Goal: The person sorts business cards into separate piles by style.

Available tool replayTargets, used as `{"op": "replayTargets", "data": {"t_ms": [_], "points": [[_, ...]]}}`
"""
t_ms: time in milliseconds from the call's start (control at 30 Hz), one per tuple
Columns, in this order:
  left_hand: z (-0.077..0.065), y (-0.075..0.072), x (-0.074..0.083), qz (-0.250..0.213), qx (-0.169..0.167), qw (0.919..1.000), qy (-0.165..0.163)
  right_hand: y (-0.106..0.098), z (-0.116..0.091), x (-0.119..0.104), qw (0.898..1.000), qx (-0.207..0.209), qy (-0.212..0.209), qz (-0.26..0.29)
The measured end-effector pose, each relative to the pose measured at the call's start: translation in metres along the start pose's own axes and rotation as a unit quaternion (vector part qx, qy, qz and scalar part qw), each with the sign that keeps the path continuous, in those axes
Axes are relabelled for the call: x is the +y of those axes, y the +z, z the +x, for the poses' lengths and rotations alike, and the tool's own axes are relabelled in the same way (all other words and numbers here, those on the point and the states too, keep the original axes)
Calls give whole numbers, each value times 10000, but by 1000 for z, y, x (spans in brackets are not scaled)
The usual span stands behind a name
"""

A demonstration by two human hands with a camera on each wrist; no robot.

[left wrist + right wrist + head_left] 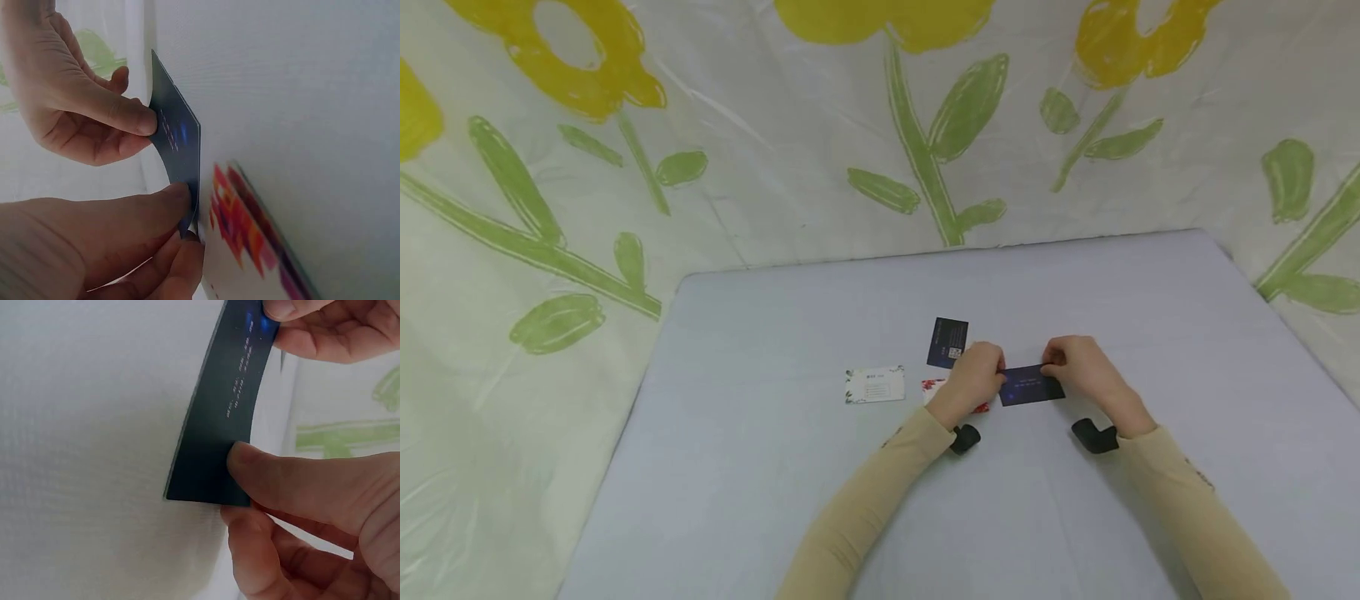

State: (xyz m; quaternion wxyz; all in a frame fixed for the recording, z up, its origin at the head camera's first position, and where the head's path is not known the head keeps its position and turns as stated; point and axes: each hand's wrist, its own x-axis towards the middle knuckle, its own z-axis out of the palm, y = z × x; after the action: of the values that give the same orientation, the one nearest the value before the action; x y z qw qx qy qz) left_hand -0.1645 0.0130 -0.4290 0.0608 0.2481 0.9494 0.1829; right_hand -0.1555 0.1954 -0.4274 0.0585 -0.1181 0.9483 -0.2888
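Note:
A dark blue card [1030, 386] with small pale print is held between both hands, just over the white tabletop. My left hand [974, 379] pinches its left end between thumb and fingers. At the other end, my right hand [1084, 367] pinches near the upper right corner, thumb on the printed face. In both wrist views the dark blue card [178, 134] looks slightly bowed. Under my left wrist lies a white card with red patterning [932, 387], partly hidden by the hand. Another dark card [947, 340] with a QR code lies just behind the left hand.
To the left lies a white card with green leaf corners [874, 385]. The white-covered table [760, 483] extends around the cards, its far edge meeting a flower-painted sheet [760, 167]. Black wrist devices [1093, 437] jut out beneath both sleeves.

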Motion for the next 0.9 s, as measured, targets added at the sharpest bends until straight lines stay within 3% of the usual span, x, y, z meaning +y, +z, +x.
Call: {"op": "replayTargets", "data": {"t_ms": [367,500,600,733,900], "points": [[0,-2,1,259,-88,9996,-58,-3,1,-14,9985,-94,149,-510],[-4,-3,-2,52,39,9999,-110,-4,3,-19,9972,-118,79,-735],[-8,-13,-12,-342,248,9988,-250,-8,12,-26,9958,-62,-363,-843],[-9,-33,-30,-719,507,9937,-695,-11,33,-39,9898,-136,-1181,-780],[-10,-42,-46,-643,629,9859,-1410,-3,61,-55,9818,-333,-1711,-749]]}}
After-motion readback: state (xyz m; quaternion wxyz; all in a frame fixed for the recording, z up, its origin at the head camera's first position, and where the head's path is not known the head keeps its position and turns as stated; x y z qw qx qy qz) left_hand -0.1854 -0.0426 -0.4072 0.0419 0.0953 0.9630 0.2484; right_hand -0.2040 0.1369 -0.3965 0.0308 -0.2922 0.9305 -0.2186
